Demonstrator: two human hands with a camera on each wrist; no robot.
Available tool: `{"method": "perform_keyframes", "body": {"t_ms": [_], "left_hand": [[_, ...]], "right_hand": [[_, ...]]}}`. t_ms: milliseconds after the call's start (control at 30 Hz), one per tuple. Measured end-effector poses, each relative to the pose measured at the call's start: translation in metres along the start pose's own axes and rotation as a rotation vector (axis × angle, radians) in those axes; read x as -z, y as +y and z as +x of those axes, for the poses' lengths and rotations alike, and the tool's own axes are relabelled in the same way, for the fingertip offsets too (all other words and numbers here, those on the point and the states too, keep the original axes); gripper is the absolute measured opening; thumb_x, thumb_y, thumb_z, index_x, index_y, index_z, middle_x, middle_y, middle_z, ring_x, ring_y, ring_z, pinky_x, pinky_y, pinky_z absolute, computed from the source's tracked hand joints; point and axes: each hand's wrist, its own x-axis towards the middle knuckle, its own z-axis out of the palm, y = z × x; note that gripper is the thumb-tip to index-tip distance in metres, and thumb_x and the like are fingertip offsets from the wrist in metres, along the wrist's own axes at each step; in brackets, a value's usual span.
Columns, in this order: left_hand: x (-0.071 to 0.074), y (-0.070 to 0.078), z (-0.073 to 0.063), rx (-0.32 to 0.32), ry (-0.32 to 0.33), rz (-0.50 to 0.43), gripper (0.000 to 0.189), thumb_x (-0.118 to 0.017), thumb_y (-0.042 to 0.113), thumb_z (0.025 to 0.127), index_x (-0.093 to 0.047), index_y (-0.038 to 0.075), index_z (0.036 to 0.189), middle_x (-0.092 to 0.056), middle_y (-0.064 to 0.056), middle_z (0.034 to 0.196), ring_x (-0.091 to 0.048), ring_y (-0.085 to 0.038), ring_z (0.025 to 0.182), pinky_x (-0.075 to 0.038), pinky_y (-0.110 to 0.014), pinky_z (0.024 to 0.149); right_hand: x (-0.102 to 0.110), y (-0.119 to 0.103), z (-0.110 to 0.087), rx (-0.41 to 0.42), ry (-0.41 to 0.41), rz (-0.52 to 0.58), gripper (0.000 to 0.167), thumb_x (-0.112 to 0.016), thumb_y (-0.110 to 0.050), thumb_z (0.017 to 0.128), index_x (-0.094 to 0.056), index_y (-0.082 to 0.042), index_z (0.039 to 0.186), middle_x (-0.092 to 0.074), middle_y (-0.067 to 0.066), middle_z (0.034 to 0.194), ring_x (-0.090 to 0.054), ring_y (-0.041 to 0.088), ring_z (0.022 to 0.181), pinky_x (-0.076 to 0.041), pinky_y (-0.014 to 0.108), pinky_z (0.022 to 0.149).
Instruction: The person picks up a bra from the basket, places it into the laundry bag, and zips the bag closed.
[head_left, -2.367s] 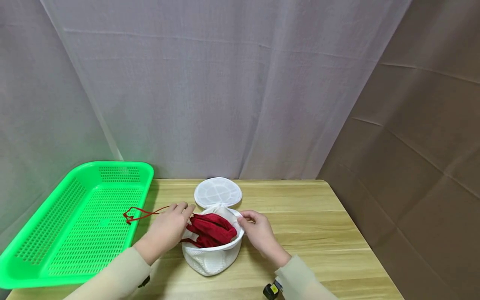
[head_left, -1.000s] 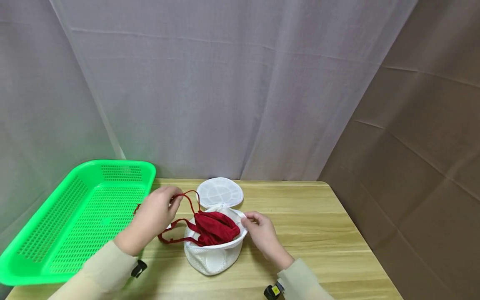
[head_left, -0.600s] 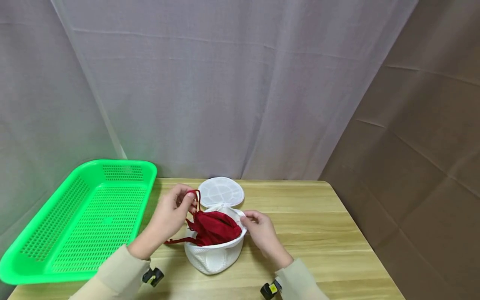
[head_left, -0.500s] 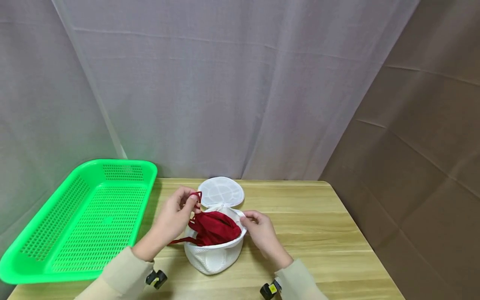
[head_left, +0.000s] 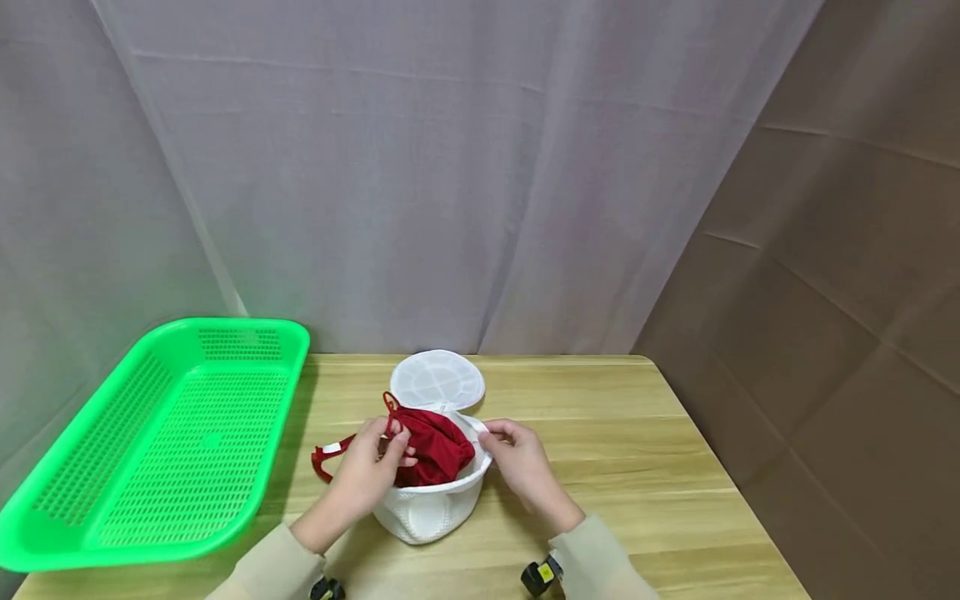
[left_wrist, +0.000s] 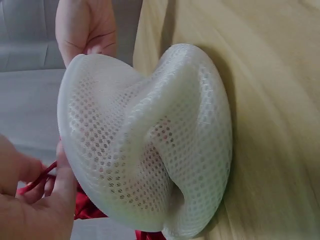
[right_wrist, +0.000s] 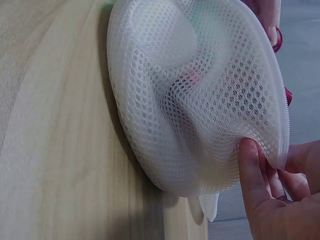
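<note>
A white mesh laundry bag [head_left: 425, 512] stands on the table with its mouth open and its round lid [head_left: 437, 380] folded back behind it. Inside lies a bunched red bra [head_left: 442, 446] with thin cord straps; a band [head_left: 322, 463] with a white tag hangs out over the left rim. My left hand [head_left: 365, 475] is at the left of the mouth and pinches a red cord strap [left_wrist: 44, 176] between thumb and fingers. On the other side my right hand [head_left: 522, 467] pinches the rim, with its thumb and fingers on the mesh [right_wrist: 220, 150].
A green plastic basket [head_left: 288, 417] with perforated sides stands at the table's left. Bare wooden tabletop [head_left: 622, 467] extends to the right of the bag. A grey curtain [head_left: 375, 208] hangs behind, and a brown cloth [head_left: 840, 292] borders the right side.
The cord strap that trailed over the green basket has been drawn in to the bag. My left hand went left, then back right and lower at the mouth. My right hand keeps its hold.
</note>
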Motion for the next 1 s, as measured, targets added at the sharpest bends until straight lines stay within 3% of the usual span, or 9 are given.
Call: {"method": "perform_keyframes", "body": {"t_ms": [200, 333, 567, 733, 867, 1000], "left_hand": [[-0.001, 0.0, -0.008, -0.128, -0.128, 0.357, 0.012, -0.062, 0.004, 0.093, -0.055, 0.012, 0.086, -0.051, 0.002, 0.086, -0.054, -0.01, 0.077, -0.05, -0.025, 0.069], [-0.001, -0.001, -0.012, -0.183, -0.168, 0.494, 0.013, -0.064, 0.005, 0.091, -0.056, 0.016, 0.089, -0.05, 0.007, 0.084, -0.05, -0.009, 0.077, -0.046, -0.027, 0.07], [0.003, -0.004, -0.017, -0.2, -0.157, 0.602, 0.015, -0.065, 0.005, 0.089, -0.057, 0.018, 0.087, -0.05, 0.01, 0.082, -0.051, -0.008, 0.077, -0.047, -0.028, 0.068], [0.008, -0.006, -0.021, -0.212, -0.148, 0.64, 0.015, -0.066, 0.006, 0.088, -0.058, 0.017, 0.086, -0.052, 0.009, 0.083, -0.052, -0.009, 0.078, -0.048, -0.03, 0.07], [0.009, -0.007, -0.021, -0.236, -0.134, 0.654, 0.014, -0.067, 0.005, 0.087, -0.059, 0.016, 0.085, -0.053, 0.008, 0.083, -0.054, -0.011, 0.081, -0.048, -0.033, 0.072], [0.014, -0.006, -0.019, -0.256, -0.114, 0.644, 0.016, -0.069, 0.003, 0.085, -0.059, 0.016, 0.083, -0.054, 0.007, 0.082, -0.056, -0.016, 0.082, -0.048, -0.034, 0.073]], "right_hand": [[0.002, 0.001, 0.0, -0.011, 0.01, -0.026, 0.02, -0.059, -0.002, 0.094, -0.064, 0.009, 0.11, -0.064, 0.019, 0.095, -0.061, 0.021, 0.081, -0.056, 0.032, 0.07], [0.004, 0.015, 0.006, -0.014, -0.007, -0.01, 0.021, -0.059, -0.002, 0.094, -0.064, 0.008, 0.111, -0.064, 0.018, 0.095, -0.061, 0.022, 0.082, -0.056, 0.032, 0.07], [0.006, 0.035, 0.015, 0.002, -0.003, -0.036, 0.02, -0.064, -0.008, 0.093, -0.067, 0.003, 0.109, -0.065, 0.012, 0.091, -0.061, 0.018, 0.079, -0.056, 0.031, 0.068], [0.006, 0.035, 0.015, 0.004, -0.003, -0.051, 0.019, -0.064, -0.009, 0.093, -0.067, 0.002, 0.108, -0.066, 0.011, 0.09, -0.062, 0.018, 0.079, -0.056, 0.03, 0.068], [0.007, 0.019, 0.005, -0.001, -0.02, -0.056, 0.019, -0.061, -0.004, 0.093, -0.065, 0.006, 0.109, -0.065, 0.015, 0.091, -0.062, 0.021, 0.08, -0.056, 0.035, 0.07], [0.009, 0.023, 0.007, 0.0, -0.031, -0.063, 0.019, -0.061, -0.003, 0.093, -0.065, 0.007, 0.109, -0.065, 0.014, 0.09, -0.061, 0.021, 0.079, -0.056, 0.039, 0.072]]}}
